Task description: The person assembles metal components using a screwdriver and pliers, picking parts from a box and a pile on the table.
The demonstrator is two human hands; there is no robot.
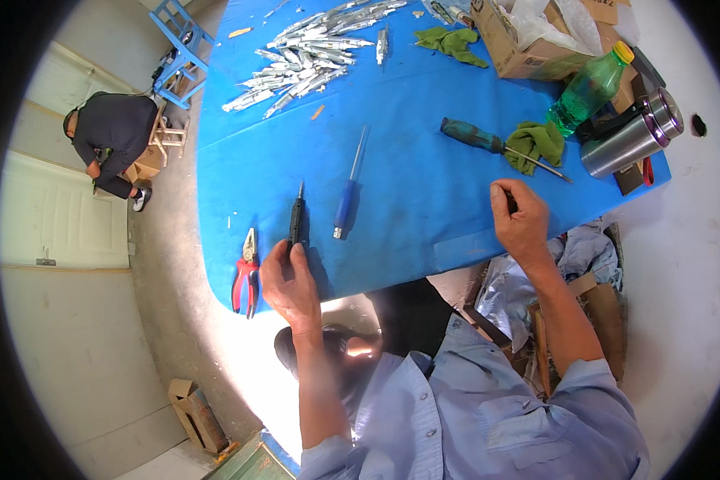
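My left hand (291, 282) rests at the near edge of the blue-covered table (408, 184), thumb and fingers closed on the lower end of a slim black tool (297, 218). That tool's thin metal point is directed away from me. Red-and-black pliers (246, 274) lie just left of this hand, jaws pointing away. To its right is a screwdriver with a blue handle (346, 210) and a long thin shaft. My right hand (522, 222) is curled near the table's right side; a dark spot shows between thumb and fingers, and what it holds, if anything, is hidden.
Many slim silvery pieces (304, 60) are heaped at the far side. A larger dark-handled screwdriver (476, 136) lies against a green cloth (538, 146). Beside it stand a green bottle (590, 90), a steel flask (628, 142) and a cardboard box (528, 58). A person (116, 132) sits at far left.
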